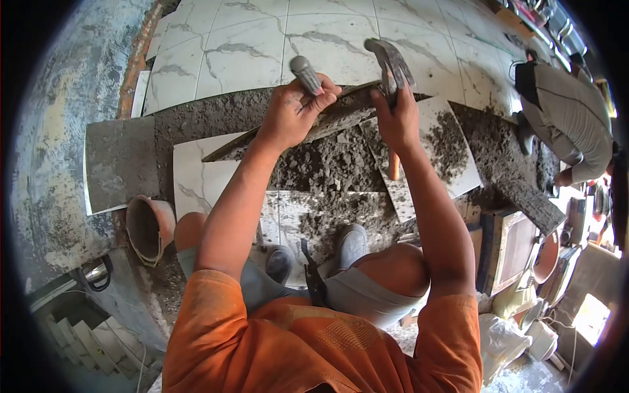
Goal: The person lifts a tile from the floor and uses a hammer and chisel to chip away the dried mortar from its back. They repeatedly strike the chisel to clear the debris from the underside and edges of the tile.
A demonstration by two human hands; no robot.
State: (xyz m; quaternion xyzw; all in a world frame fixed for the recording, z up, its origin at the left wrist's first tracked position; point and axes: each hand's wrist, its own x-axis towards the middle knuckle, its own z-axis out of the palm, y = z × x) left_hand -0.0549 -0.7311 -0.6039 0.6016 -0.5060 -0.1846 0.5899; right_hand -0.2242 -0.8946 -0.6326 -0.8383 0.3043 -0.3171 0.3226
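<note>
My left hand (pixel 296 112) is closed around a short grey ribbed handle (pixel 305 73) with a rounded end; what it belongs to is hidden by my fingers. My right hand (pixel 398 121) grips a claw hammer (pixel 391 64) close under its head, and its wooden grip hangs below my palm. Between and under my hands lies a long, mortar-smeared board (pixel 347 111), slanting down to the left. Below it are crumbly grey mortar (pixel 327 160) and a mortar-spattered white tile (pixel 452 134) near my right forearm.
Marbled white tiles (pixel 249 49) cover the floor ahead. A bucket (pixel 149 229) stands to the left, near a grey slab (pixel 120 164). At right, a co-worker (pixel 567 108) bends over the mortar bed. A dirty plank (pixel 531 203), a framed box (pixel 508 252) and plastic bags (pixel 501 340) lie nearer.
</note>
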